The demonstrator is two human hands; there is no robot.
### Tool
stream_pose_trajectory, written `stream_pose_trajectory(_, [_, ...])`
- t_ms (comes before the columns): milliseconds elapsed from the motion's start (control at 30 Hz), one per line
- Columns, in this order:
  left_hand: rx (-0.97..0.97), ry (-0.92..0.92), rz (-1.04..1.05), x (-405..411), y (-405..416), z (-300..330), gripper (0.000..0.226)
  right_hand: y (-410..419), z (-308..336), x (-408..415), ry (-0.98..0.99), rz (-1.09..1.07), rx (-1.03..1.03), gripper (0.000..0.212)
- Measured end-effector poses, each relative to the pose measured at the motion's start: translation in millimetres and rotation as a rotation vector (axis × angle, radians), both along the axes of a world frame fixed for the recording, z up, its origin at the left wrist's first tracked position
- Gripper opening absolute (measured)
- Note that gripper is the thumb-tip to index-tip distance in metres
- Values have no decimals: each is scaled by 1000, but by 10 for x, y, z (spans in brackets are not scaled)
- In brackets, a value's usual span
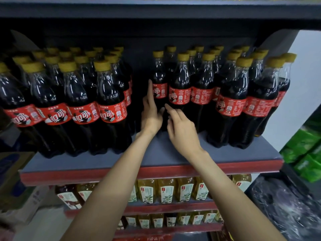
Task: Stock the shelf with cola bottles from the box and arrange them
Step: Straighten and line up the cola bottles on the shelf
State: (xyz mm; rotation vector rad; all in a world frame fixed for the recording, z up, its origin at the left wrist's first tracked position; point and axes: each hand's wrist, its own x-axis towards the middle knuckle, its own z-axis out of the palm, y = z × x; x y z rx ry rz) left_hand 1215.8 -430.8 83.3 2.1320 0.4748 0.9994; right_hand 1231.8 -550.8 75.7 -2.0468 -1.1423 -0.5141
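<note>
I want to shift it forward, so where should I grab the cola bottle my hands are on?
Grip the bottle at its narrow waist just below the red label, coming from the front. The left hand already lies along its open left side; neighbours crowd its right.

The cola bottles are dark plastic bottles with yellow caps and red labels, all standing upright on the grey shelf, which has a red front edge. They form two blocks with a gap between them. One bottle stands at the left front corner of the right block, its label facing forward. The left grip lies with straight fingers along this bottle's left side, and the right grip reaches its forefinger to the lower front of it. The left block stands well to the left of both grips, in tight rows.
</note>
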Motion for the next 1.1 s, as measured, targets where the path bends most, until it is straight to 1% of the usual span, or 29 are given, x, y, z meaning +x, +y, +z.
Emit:
stream_pose_trajectory(133, [3, -109, 31, -162, 60, -52, 89, 201, 20, -66, 278, 141, -23, 70])
stream_pose_trajectory(200, [22, -103, -2, -201, 90, -57, 92, 296, 62, -57, 359, 176, -42, 73])
stream_pose_trajectory(267, [29, -68, -38, -247, 88, -26, 95, 382, 107, -19, 378, 179, -51, 74])
stream_pose_trajectory(333, [15, 25, -18, -390, -5, 31, 91, 427, 118, 0, 324, 152, -70, 78])
stream_pose_trajectory(367, [35, 53, -2, -508, -66, 34, 85, 443, 97, 8, 281, 129, -82, 80])
stream_pose_trajectory(400, [98, 31, 10, -661, -139, 34, 76, 465, 71, 17, 237, 101, -99, 83])
stream_pose_trajectory(467, [290, -110, 61, -996, -265, 28, 53, 514, 35, 37, 160, 32, -134, 88])
stream_pose_trajectory(500, [395, -190, 117, -1132, -281, 11, 44, 548, 16, 48, 114, -22, -158, 89])
stream_pose_trajectory(567, [549, -301, 289, -1303, -208, -35, 34, 649, -26, 69, -23, -158, -188, 93])
stream_pose_trajectory(600, [571, -330, 353, -1320, -145, -51, 35, 675, -27, 91, -69, -214, -186, 94])
stream_pose_trajectory(633, [575, -332, 403, -1329, -79, -54, 38, 704, -20, 101, -62, -232, -206, 94])
stream_pose_trajectory(700, [585, -278, 459, -1306, 23, -45, 51, 764, 21, 131, -7, -244, -266, 93])
stream_pose_trajectory(767, [619, -202, 493, -1270, 93, -50, 63, 861, 82, 140, 18, -270, -282, 92])
stream_pose_trajectory(833, [629, -148, 509, -1247, 134, -59, 70, 1016, 97, 160, 14, -270, -279, 90])
stream_pose_trajectory(967, [631, -120, 512, -1262, 174, -61, 75, 1266, 100, 246, -14, -276, -260, 79])
stream_pose_trajectory(1100, [657, -99, 497, -1292, 201, -66, 77, 1411, 115, 299, -6, -263, -266, 77])
